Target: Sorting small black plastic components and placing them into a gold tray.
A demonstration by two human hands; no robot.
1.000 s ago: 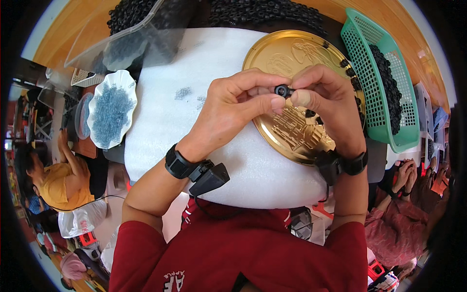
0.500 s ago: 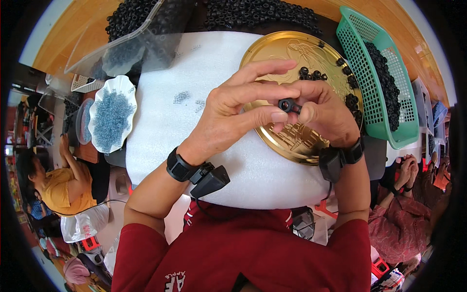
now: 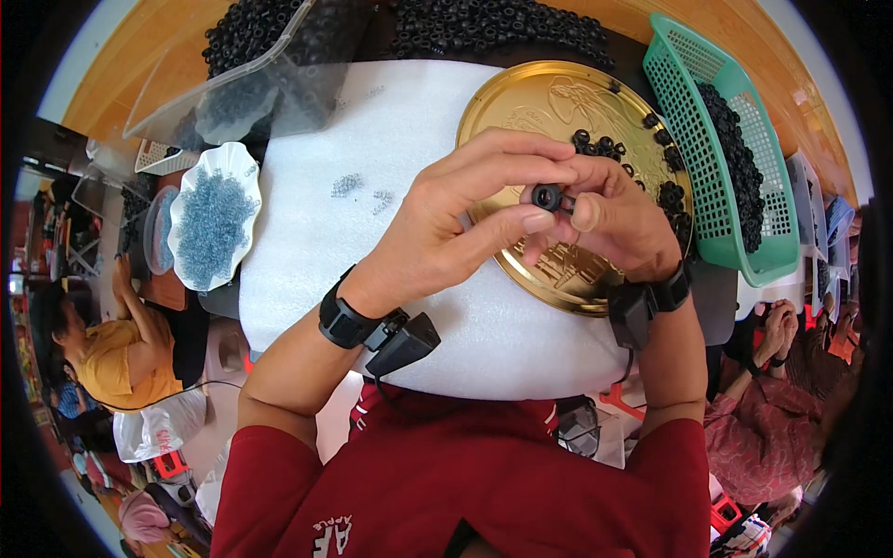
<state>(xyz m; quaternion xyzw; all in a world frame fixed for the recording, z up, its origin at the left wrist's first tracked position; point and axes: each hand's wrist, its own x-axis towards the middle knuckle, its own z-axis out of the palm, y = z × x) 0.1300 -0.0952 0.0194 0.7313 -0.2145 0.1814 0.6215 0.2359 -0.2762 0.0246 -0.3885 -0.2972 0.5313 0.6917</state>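
Note:
Over the gold tray (image 3: 498, 107), both hands come together around a small black ring-shaped part (image 3: 547, 197). My left hand (image 3: 437, 209) pinches it between thumb and fingertips, its round hole facing up toward me. From the other side my right hand (image 3: 628, 209) is closed at the same part, its thumb near a thin dark piece beside the ring. Whether that piece is joined to the ring I cannot tell. Several similar black parts (image 3: 598, 145) lie on the tray, behind the hands and along its right side.
A white foam sheet (image 3: 307, 270) covers the tabletop. Left of it stands a scalloped white dish (image 3: 244, 232) of tiny bluish-grey pieces; small clusters (image 3: 347, 185) lie on the foam. A clear bin (image 3: 326, 102), a black heap (image 3: 502, 28) and a green basket (image 3: 781, 251) hold or form more black parts.
The black part has turned in my fingers, so its round opening now shows more fully. My left hand's raised fingers have lowered toward it.

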